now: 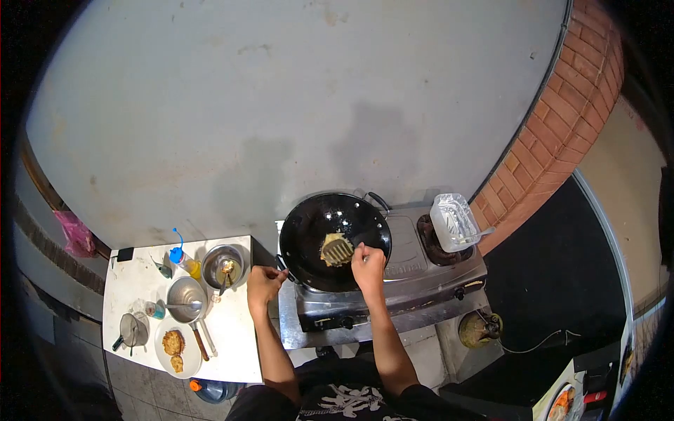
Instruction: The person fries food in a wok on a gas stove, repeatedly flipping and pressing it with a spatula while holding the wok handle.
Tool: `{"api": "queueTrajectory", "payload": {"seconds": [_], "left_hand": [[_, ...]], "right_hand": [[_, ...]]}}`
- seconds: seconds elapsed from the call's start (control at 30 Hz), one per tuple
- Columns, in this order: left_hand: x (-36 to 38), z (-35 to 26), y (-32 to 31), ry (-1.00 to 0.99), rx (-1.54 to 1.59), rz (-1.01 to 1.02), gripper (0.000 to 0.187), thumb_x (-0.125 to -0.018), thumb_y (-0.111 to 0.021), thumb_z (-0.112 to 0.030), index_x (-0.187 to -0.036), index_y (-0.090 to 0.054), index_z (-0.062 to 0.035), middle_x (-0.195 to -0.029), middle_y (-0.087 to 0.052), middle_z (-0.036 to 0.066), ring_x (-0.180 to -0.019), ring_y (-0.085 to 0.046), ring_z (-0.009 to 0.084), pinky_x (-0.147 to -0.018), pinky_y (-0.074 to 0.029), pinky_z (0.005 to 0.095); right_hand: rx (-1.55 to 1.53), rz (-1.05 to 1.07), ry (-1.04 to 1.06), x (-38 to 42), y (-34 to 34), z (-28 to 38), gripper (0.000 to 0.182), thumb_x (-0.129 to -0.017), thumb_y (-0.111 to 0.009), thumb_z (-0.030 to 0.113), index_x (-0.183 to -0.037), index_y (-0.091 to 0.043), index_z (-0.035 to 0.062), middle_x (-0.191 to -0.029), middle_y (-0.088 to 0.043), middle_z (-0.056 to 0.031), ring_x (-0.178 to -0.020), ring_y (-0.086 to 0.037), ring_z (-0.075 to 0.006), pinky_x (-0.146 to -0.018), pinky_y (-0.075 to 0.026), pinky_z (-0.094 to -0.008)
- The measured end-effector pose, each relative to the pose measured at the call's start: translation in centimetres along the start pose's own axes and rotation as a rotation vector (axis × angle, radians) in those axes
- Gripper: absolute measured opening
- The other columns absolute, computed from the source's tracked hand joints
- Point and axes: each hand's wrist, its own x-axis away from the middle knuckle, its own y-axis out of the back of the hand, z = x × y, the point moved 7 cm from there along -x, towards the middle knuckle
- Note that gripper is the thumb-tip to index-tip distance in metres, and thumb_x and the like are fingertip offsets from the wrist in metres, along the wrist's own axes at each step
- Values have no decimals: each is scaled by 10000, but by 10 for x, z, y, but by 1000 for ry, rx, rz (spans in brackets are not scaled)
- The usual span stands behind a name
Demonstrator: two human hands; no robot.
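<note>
A black wok sits on the left burner of the stove. My right hand is closed round the handle of a slotted spatula, whose head lies over a pale yellow piece of food in the wok's middle. The spatula head covers part of that food. At the wok's left side, my left hand has its fingers closed at the wok's loop handle. Oil glistens on the wok's inner wall.
Left of the stove, a white table bears a plate with fried pieces, metal bowls, an oil bottle and a strainer. A plastic container stands over the right burner. A gas cylinder is below right.
</note>
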Motion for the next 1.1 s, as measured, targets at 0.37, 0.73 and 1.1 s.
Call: {"api": "queueTrajectory", "payload": {"seconds": [0.37, 0.73, 1.1], "left_hand": [[5, -17, 3, -104, -36, -20, 250, -783, -745, -203, -770, -703, 43, -568, -624, 114, -492, -553, 145, -513, -437, 298], [6, -18, 4, -76, -74, -23, 281, -753, -765, -240, -741, -683, 29, -610, -636, 149, -545, -626, 210, -555, -470, 322], [4, -11, 4, -61, -42, -9, 283, -749, -765, -258, -757, -699, 17, -640, -650, 164, -596, -657, 248, -602, -495, 340]], "right_hand": [[2, 34, 12, -9, 0, -11, 331, -881, -540, 155, -655, -602, -78, -636, -574, -275, -642, -590, -448, -581, -429, -461], [-16, 44, 149, -7, 1, -9, 333, -887, -543, 147, -639, -576, -74, -601, -556, -263, -565, -583, -414, -538, -408, -436], [-161, 113, 10, -14, 13, -23, 368, -911, -542, 156, -602, -586, -39, -497, -539, -112, -465, -514, -162, -501, -386, -342]]}}
